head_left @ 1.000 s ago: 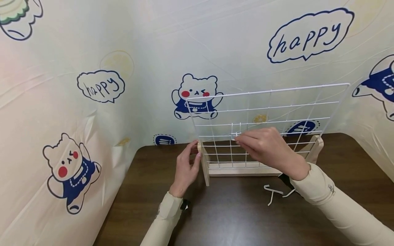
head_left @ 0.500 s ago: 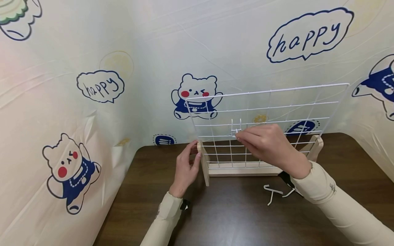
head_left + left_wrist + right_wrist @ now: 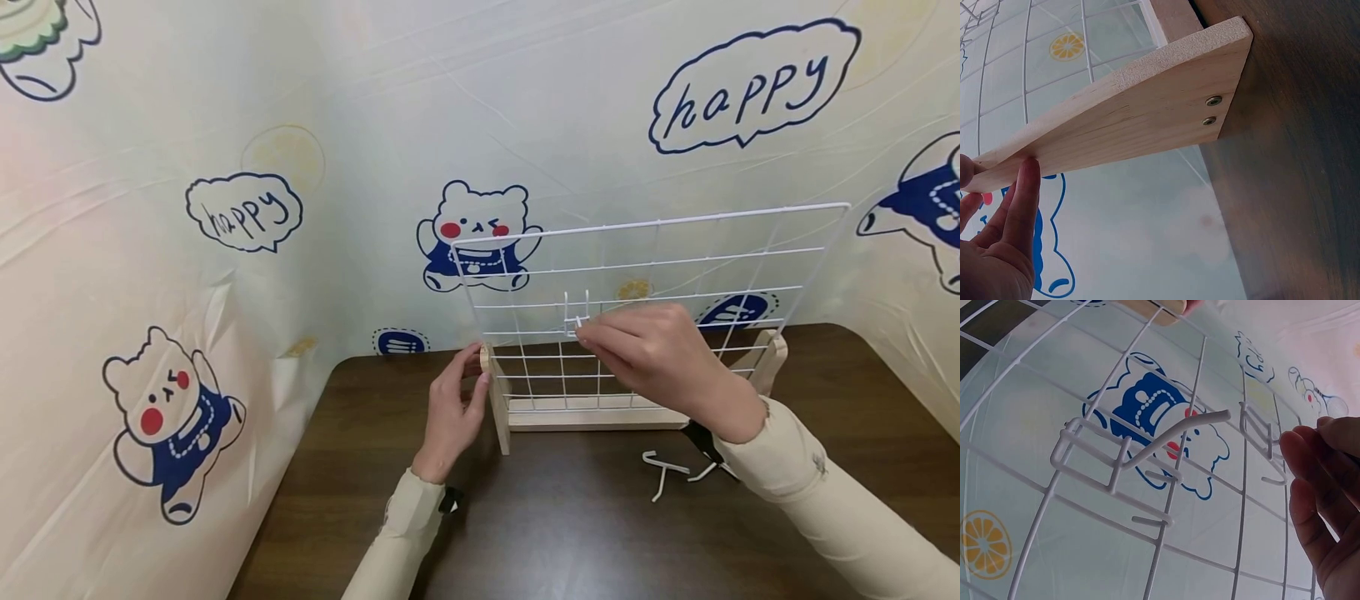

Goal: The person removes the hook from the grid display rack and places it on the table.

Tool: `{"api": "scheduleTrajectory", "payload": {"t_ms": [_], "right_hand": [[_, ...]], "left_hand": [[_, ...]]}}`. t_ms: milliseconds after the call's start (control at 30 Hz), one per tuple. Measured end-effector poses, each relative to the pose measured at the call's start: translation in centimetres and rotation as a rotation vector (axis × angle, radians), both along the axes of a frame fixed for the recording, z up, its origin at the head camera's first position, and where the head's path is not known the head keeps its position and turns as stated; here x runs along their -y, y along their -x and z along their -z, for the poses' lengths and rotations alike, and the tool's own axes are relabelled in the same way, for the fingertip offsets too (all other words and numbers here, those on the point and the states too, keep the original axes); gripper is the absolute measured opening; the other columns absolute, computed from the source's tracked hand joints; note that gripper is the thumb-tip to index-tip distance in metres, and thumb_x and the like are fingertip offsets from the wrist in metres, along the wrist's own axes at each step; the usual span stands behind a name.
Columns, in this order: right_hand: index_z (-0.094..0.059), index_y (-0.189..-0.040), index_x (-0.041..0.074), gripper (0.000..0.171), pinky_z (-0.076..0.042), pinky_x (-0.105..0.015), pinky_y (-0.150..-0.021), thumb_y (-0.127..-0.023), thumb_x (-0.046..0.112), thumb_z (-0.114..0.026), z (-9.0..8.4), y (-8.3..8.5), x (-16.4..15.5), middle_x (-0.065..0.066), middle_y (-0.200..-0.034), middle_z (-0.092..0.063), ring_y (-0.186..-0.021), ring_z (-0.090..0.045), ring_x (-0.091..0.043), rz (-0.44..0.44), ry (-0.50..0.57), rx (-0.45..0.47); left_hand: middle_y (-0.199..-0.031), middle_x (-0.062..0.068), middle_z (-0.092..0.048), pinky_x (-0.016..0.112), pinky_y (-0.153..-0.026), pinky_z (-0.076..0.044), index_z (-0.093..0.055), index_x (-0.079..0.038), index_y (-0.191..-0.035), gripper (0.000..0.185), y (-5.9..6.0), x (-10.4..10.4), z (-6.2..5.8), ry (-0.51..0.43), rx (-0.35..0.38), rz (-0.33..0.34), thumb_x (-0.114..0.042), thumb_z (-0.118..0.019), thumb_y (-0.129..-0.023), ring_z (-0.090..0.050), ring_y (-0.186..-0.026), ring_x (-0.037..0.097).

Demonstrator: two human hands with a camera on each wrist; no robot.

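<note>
1. Counter [image 3: 540,533]: dark wood, carried everything.
2. Grid [image 3: 657,223]: white wire, stood upright, its face toward the person, probably for easy reach.
3. Left side [image 3: 1147,119]: wooden; left hand [image 3: 453,412] gripped its upper end between the fingers, presumably to stop shifting.
4. Right hand [image 3: 660,354]: fingers pinched a hook [image 3: 576,321] at the grid, left of middle; likely held in front to leave the rear free. Seated on a wire? Could not tell.
5. Second hook [image 3: 1175,429]: at the grid wires.
6. Loose hooks [image 3: 661,482]: lay before the grid, seemingly kept handy.
</note>
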State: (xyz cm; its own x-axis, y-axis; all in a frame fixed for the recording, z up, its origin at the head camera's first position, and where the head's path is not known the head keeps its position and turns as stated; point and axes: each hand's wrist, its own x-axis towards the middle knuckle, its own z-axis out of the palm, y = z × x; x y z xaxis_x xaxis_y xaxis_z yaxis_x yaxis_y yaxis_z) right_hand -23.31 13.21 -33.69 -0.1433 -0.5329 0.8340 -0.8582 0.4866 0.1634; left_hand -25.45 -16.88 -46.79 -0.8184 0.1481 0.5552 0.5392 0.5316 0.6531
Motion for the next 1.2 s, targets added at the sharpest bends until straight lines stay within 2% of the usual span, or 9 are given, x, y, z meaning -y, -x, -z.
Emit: {"api": "scheduleTrajectory", "payload": {"t_ms": [233, 467, 867, 1100, 1200], "right_hand": [[-0.079, -0.095, 0.003, 0.045, -0.064, -0.04, -0.06, -0.112, 0.025, -0.043, 0.3, -0.4, -0.2, -0.009, -0.085, -0.08, -0.071, -0.078, -0.023, -0.004, -0.011, 0.001], [-0.079, -0.095, 0.004, 0.043, -0.063, -0.039, -0.057, -0.112, 0.024, -0.045, 0.7, -0.6, -0.4, -0.008, -0.082, -0.08, -0.068, -0.077, -0.021, -0.018, 0.003, -0.005], [-0.08, -0.093, 0.006, 0.043, -0.063, -0.042, -0.059, -0.111, 0.024, -0.046, 1.6, -1.1, -0.6, -0.006, -0.082, -0.08, -0.069, -0.077, -0.022, -0.03, 0.004, -0.007], [-0.079, -0.094, 0.006, 0.044, -0.063, -0.04, -0.06, -0.112, 0.024, -0.043, 1.9, -1.2, -0.6, -0.006, -0.083, -0.08, -0.07, -0.077, -0.021, -0.032, -0.013, 0.011], [-0.08, -0.094, 0.005, 0.046, -0.064, -0.039, -0.06, -0.112, 0.025, -0.042, 2.0, -1.3, -0.7, -0.007, -0.084, -0.08, -0.07, -0.077, -0.02, -0.029, -0.019, 0.034]], "left_hand": [[-0.13, 0.01, -0.071, 0.037, -0.074, -0.067, -0.055, -0.017, -0.147, 0.042, -0.1, 0.0, 0.0, 0.005, 0.018, -0.007, -0.022, -0.062, -0.105, -0.074, -0.109, 0.027], [-0.13, 0.011, -0.071, 0.04, -0.073, -0.067, -0.055, -0.01, -0.147, 0.044, -0.1, 0.0, 0.0, -0.001, 0.007, 0.001, -0.021, -0.063, -0.105, -0.074, -0.108, 0.028], [-0.13, 0.011, -0.071, 0.043, -0.073, -0.067, -0.055, -0.011, -0.147, 0.044, 0.0, 0.0, 0.1, -0.002, 0.0, 0.003, -0.021, -0.063, -0.105, -0.074, -0.107, 0.028], [-0.131, 0.009, -0.071, 0.034, -0.074, -0.067, -0.054, -0.016, -0.148, 0.044, -0.1, 0.0, -0.1, 0.004, 0.02, -0.008, -0.023, -0.063, -0.105, -0.074, -0.109, 0.027], [-0.131, 0.01, -0.07, 0.035, -0.074, -0.067, -0.054, -0.016, -0.148, 0.044, -0.1, -0.1, -0.1, 0.004, 0.02, -0.007, -0.022, -0.063, -0.105, -0.074, -0.109, 0.027]]}}
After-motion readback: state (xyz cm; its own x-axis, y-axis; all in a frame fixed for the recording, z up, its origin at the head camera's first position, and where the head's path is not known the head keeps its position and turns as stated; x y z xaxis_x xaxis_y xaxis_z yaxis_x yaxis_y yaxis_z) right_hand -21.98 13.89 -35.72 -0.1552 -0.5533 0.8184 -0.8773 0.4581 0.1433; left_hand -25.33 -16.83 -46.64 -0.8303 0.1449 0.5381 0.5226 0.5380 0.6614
